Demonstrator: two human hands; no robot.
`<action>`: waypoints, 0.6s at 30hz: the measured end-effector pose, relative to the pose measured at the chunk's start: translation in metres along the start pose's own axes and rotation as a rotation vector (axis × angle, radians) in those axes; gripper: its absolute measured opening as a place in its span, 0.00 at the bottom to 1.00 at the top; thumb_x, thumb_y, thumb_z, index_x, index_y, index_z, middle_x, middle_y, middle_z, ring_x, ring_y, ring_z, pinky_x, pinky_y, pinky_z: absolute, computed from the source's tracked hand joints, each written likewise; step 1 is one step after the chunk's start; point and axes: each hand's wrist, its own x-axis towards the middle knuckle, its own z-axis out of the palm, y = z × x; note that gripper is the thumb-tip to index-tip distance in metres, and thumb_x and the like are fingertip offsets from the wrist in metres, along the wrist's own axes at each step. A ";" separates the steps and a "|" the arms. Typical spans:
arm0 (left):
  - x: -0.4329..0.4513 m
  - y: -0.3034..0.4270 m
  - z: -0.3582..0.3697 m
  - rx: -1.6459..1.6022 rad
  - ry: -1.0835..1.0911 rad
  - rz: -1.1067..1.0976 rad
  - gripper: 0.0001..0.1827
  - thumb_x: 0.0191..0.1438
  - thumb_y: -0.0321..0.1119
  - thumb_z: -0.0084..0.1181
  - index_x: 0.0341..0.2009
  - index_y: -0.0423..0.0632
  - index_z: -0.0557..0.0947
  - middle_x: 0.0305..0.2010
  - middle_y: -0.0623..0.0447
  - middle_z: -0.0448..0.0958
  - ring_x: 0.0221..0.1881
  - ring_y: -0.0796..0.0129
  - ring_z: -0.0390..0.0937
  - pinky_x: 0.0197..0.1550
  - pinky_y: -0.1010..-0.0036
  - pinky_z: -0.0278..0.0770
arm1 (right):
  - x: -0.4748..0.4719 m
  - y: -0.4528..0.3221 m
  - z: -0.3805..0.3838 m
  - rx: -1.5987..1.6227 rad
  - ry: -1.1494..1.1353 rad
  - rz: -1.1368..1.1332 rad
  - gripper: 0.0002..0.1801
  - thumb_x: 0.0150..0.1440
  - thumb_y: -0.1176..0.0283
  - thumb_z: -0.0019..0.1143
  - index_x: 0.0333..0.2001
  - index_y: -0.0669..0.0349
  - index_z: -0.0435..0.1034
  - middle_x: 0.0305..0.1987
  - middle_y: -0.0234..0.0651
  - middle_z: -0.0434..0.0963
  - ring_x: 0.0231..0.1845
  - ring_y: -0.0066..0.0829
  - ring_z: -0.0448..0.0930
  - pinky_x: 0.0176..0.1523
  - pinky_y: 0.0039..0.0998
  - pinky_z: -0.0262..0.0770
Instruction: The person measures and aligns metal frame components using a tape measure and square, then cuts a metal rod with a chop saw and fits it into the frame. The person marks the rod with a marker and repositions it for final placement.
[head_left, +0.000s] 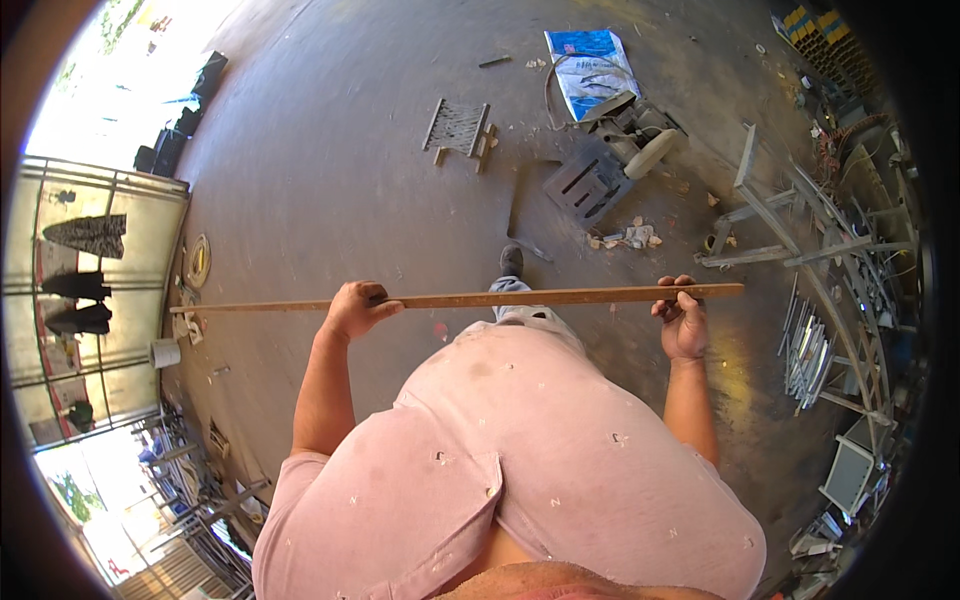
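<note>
A long, thin brown bar (517, 298) lies crosswise in front of my body at about waist height; I cannot tell whether it is rusty steel or wood. My left hand (358, 309) is closed around it left of my torso, thumb along the near side. Close to the bar's right end, my right hand (684, 322) pinches it between thumb and fingers. The bar's far left end reaches well beyond my left hand. Beneath it, one shoe (511, 261) shows on the concrete floor (315, 195).
A cut-off saw (637, 139) rests on the floor ahead, beside a blue-and-white sack (596, 75). Left of it is a low metal stand (455, 127). Welded metal frames (772, 217) and loose metal strips (808, 356) occupy the right. Clothes (79, 285) hang along the left wall.
</note>
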 end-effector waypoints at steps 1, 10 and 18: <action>0.021 -0.004 -0.013 0.009 0.006 0.008 0.21 0.50 0.49 0.74 0.33 0.42 0.89 0.30 0.45 0.84 0.31 0.54 0.82 0.37 0.63 0.79 | 0.017 0.007 0.007 0.005 0.006 -0.018 0.15 0.62 0.71 0.56 0.52 0.58 0.72 0.52 0.45 0.81 0.36 0.29 0.81 0.41 0.33 0.82; 0.164 -0.028 -0.129 0.096 -0.019 0.115 0.18 0.51 0.45 0.73 0.32 0.41 0.88 0.29 0.47 0.83 0.29 0.58 0.80 0.36 0.65 0.78 | 0.155 -0.007 0.123 -0.042 0.022 -0.111 0.12 0.63 0.71 0.55 0.50 0.61 0.72 0.49 0.46 0.82 0.41 0.30 0.80 0.43 0.31 0.78; 0.298 -0.053 -0.175 0.058 -0.210 0.173 0.21 0.52 0.49 0.74 0.34 0.42 0.89 0.28 0.46 0.83 0.29 0.55 0.81 0.35 0.63 0.79 | 0.221 0.006 0.181 -0.108 0.196 -0.168 0.13 0.62 0.70 0.54 0.50 0.60 0.72 0.48 0.45 0.82 0.44 0.30 0.81 0.43 0.30 0.76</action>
